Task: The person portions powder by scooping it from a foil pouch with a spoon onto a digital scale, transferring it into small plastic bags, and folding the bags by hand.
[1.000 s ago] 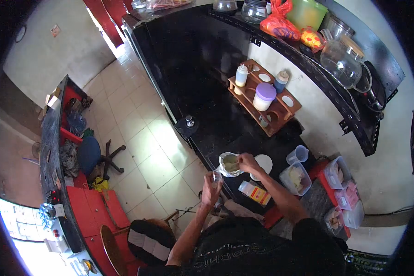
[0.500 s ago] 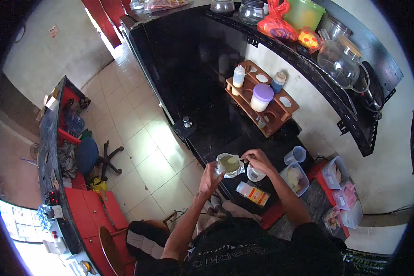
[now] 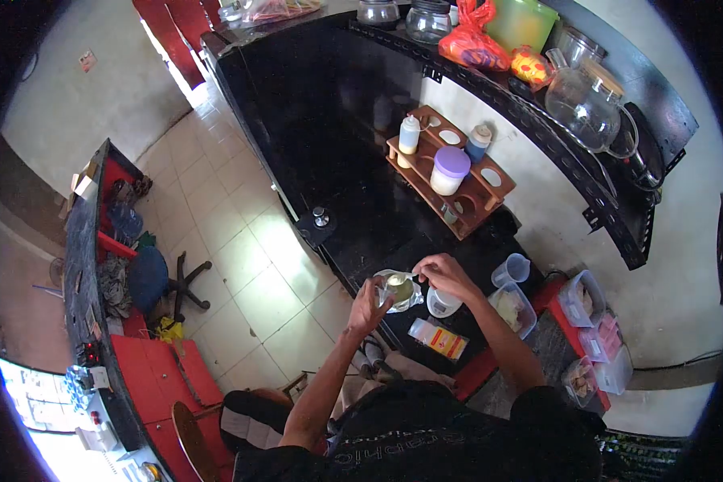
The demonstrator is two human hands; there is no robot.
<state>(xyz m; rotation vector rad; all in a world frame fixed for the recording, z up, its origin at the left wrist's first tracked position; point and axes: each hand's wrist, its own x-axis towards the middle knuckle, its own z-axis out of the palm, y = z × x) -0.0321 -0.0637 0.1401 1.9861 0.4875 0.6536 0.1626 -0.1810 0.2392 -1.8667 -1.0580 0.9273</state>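
Note:
An opened silver pouch [image 3: 410, 300] with greenish powder lies on the black counter between my hands. My left hand [image 3: 366, 308] is closed round a small clear cup at the pouch's left edge. My right hand [image 3: 442, 275] pinches a small spoon [image 3: 397, 279], whose bowl with pale powder is over the pouch, near the cup. Just below my right hand is a round white scale [image 3: 442, 303]. A packet with a yellow and red label [image 3: 439, 338] lies nearer my body.
A wooden rack [image 3: 463, 210] holds bottles and a purple-lidded jar [image 3: 450, 169]. To the right are a clear measuring cup [image 3: 511, 271] and plastic tubs [image 3: 512, 310]. A black shelf [image 3: 530, 104] with jars overhangs the counter. A metal tamper [image 3: 320, 215] stands at the left edge.
My right hand has lifted the spoon from the powder toward the cup in my left hand. My left hand has come up beside the pouch. The view has shifted slightly.

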